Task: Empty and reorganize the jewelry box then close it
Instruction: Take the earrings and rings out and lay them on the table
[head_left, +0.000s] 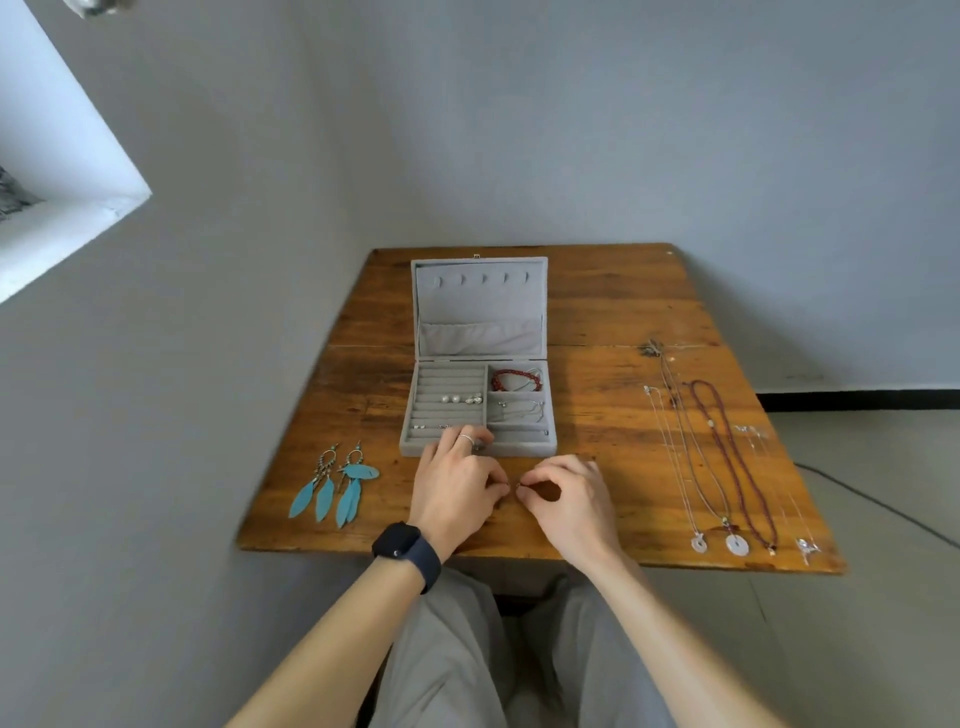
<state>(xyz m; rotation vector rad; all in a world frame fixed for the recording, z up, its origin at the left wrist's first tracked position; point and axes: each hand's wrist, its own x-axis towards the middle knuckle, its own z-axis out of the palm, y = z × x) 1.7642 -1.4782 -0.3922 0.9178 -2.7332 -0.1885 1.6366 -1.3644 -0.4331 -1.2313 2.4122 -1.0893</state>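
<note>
The grey jewelry box (478, 449) stands open on the wooden table (613, 322), its lid (480, 306) upright. Inside lie a red bead bracelet (517, 379), a silver chain (519, 410) and pearl earrings (460, 399) on the ring rolls. My left hand (457, 483), with a ring and a dark watch, is just in front of the box, one finger reaching over its front wall. My right hand (566, 493) is beside it. Thumb and fingertips of both hands meet and pinch a tiny dark piece of jewelry (518, 486), too small to identify.
Two turquoise feather earrings (335, 486) lie left of the box. Several necklaces (717, 457) are laid out lengthwise on the right, with white disc pendants (736, 544) near the front edge. A wall runs close along the table's left and back. My knees are under the front edge.
</note>
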